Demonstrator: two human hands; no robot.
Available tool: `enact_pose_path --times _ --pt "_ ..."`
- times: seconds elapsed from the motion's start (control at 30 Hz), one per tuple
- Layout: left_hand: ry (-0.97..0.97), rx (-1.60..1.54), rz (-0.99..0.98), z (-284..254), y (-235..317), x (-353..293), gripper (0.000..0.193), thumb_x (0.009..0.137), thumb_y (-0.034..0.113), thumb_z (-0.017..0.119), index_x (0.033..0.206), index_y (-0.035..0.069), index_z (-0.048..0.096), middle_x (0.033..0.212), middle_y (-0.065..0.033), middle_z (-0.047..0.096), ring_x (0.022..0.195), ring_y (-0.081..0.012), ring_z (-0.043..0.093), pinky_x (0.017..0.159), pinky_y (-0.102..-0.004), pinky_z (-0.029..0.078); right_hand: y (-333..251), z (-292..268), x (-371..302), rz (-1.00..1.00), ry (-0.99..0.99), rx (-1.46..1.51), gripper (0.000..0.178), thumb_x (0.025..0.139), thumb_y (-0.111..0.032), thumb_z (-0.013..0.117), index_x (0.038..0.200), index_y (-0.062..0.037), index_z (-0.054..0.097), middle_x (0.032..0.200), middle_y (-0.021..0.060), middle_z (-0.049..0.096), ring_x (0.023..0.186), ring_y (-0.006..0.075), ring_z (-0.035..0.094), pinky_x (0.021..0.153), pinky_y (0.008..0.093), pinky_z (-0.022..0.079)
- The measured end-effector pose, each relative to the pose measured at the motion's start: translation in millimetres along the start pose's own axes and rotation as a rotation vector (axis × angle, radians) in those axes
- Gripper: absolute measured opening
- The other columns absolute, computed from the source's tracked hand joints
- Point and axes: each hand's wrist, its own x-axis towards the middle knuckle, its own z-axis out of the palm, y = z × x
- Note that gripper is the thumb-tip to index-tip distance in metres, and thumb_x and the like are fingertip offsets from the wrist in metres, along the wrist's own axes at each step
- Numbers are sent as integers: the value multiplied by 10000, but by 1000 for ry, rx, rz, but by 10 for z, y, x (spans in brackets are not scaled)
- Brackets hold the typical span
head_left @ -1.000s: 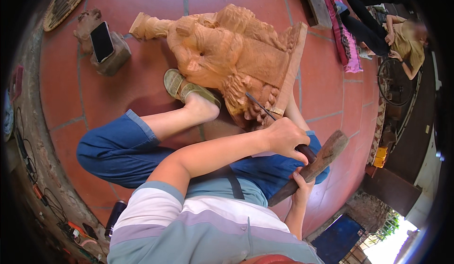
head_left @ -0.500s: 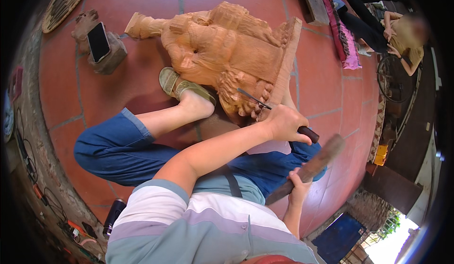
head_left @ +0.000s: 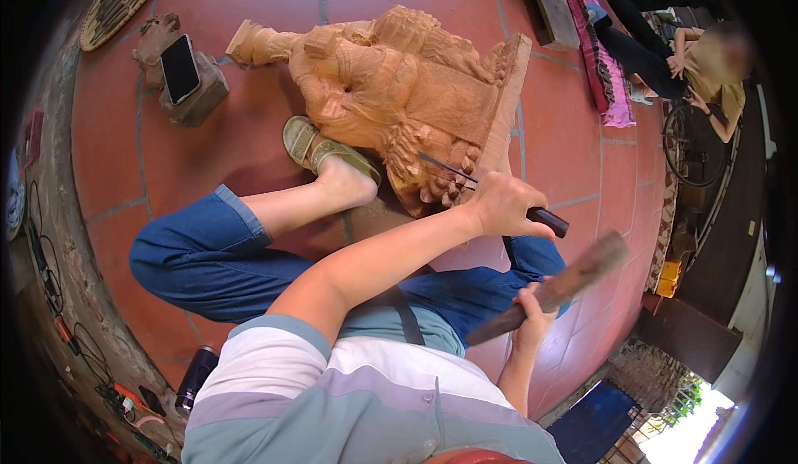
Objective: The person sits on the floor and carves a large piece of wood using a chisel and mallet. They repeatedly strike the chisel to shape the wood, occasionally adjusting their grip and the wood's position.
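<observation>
A reddish-brown wooden carving (head_left: 416, 90) of a figure lies on its side on the tiles, its flat base toward the right. My left hand (head_left: 509, 206) is closed around a chisel (head_left: 549, 220); the dark handle sticks out on its right. The thin metal blade points up-left onto the carved knobs near the base. Whether the tip bites into the wood I cannot tell. Lower right, my right hand (head_left: 534, 319) grips a wooden mallet (head_left: 582, 277), a club-like bar held slantwise below the chisel handle and apart from it. My sandalled foot (head_left: 332, 161) rests against the carving.
A black phone (head_left: 179, 69) leans on a wooden block (head_left: 199, 103) at the left. A woven basket (head_left: 125, 3) lies far left, a grey block (head_left: 550, 11) far right. Another person (head_left: 719, 73) sits beyond a pink mat (head_left: 600, 57). Near left are a dark bottle (head_left: 196, 374) and cables.
The chisel handle has tilted slightly, its end swinging up and to the right. My right hand has raised the mallet a little to the upper right. The carving stays in place.
</observation>
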Motion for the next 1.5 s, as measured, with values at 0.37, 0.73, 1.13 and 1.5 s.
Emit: enact_pose_path --times 0.37,0.73,1.13,1.5 --pt "-16 8 1 -119 -74 -65 453 650 586 731 715 139 699 605 -42 632 581 -221 640 503 -320 480 -40 -127 6 -50 -174 -451 512 713 37 692 1159 -21 447 814 47 539 714 117 542 652 249 492" --pt "7 -6 140 -157 67 12 458 676 600 704 699 143 684 596 -38 624 574 -219 638 494 -324 482 -96 51 -96 56 -86 -118 533 671 33 700 1149 -9 468 757 42 525 666 126 525 625 246 454" --pt "24 -55 32 -107 89 -15 431 639 558 753 732 140 712 616 -36 640 580 -206 642 508 -311 491 -59 79 -77 -51 53 59 527 691 60 675 1162 -6 447 774 54 529 671 138 535 623 264 477" --pt "129 -145 75 -224 62 3 434 622 525 787 727 111 707 625 -38 640 587 -208 643 515 -300 485 -43 54 23 -124 -122 -355 458 707 63 690 1111 -14 490 820 42 551 747 103 540 695 236 450"
